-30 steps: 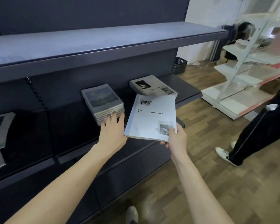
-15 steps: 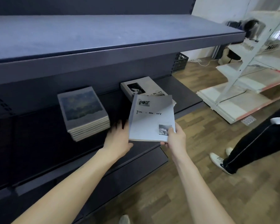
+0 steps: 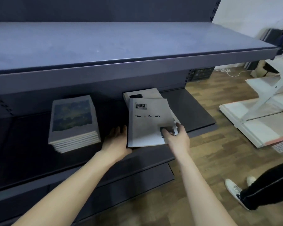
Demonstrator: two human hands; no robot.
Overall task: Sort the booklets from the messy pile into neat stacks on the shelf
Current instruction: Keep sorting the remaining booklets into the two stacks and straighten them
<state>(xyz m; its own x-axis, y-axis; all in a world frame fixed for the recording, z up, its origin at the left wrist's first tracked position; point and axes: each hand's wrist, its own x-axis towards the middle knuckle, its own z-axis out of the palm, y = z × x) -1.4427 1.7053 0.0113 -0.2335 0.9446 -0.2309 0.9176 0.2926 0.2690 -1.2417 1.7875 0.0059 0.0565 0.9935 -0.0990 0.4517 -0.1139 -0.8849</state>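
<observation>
Leftmost, a neat stack (image 3: 73, 123) sits mid-shelf (image 3: 196, 108). Left hand (image 3: 117, 141), fingers straight, touches the left edge of the grey booklet (image 3: 147, 126). Right hand (image 3: 176, 136) pinches its near right corner, booklet overlapping the right-hand stack (image 3: 142, 94) near the shelf's front edge.

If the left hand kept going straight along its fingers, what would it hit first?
Probably nothing soon: the left hand points into the dark gap between the picture-cover stack and the grey booklet, toward the shelf's back panel. Depth is unclear.
</observation>
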